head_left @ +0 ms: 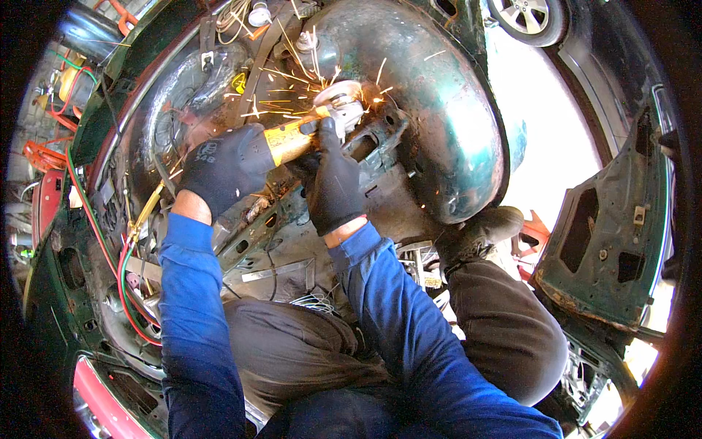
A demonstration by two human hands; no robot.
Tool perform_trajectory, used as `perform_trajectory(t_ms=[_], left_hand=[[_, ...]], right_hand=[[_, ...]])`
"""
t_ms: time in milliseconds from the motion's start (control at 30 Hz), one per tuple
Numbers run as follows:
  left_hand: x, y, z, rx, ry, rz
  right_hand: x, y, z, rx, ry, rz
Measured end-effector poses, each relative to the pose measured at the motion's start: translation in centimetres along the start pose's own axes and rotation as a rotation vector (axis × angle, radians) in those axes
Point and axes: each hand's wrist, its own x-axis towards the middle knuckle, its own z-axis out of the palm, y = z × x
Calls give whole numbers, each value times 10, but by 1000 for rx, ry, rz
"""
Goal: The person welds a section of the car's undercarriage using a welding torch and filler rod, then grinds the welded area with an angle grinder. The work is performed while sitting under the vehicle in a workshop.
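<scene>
Both my hands, in black gloves, are closed around a yellow angle grinder (291, 141). My left hand (225, 164) wraps the rear of its body. Farther forward, my right hand (333, 183) grips near the grinder's head, its thumb along the side. The disc under the pale guard (344, 95) meets the car's metal beside a perforated bracket (376, 139), and sparks fly out, mostly leftward. The exact contact spot is hidden by the guard. Just right of the disc bulges a worn green wheel arch (446, 132).
A brass-coloured torch (150, 205) with red and green hoses (102, 234) lies left of my left arm. Loose wires (314, 302) are near my knee. On the right hangs a stripped door panel (599, 234); a car wheel (528, 14) stands beyond. Coiled cable (232, 18) rests at the back.
</scene>
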Motion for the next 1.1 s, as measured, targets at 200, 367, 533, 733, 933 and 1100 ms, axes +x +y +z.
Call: perform_trajectory(t_ms=[200,367,533,733,933,1100], left_hand=[[-4,-24,-7,64,-19,43],[24,-17,-8,121,-79,13],[26,-38,4,173,59,213],[30,-11,-4,79,77,115],[36,-39,11,176,91,240],[30,-21,3,120,75,110]], right_hand=[[20,23,-5,-365,-73,-164],[21,15,2,-9,-22,21],[16,15,6,-24,-34,-79],[16,15,3,-109,31,-105],[22,21,12,9,-6,-122],[7,8,14,10,-55,-16]])
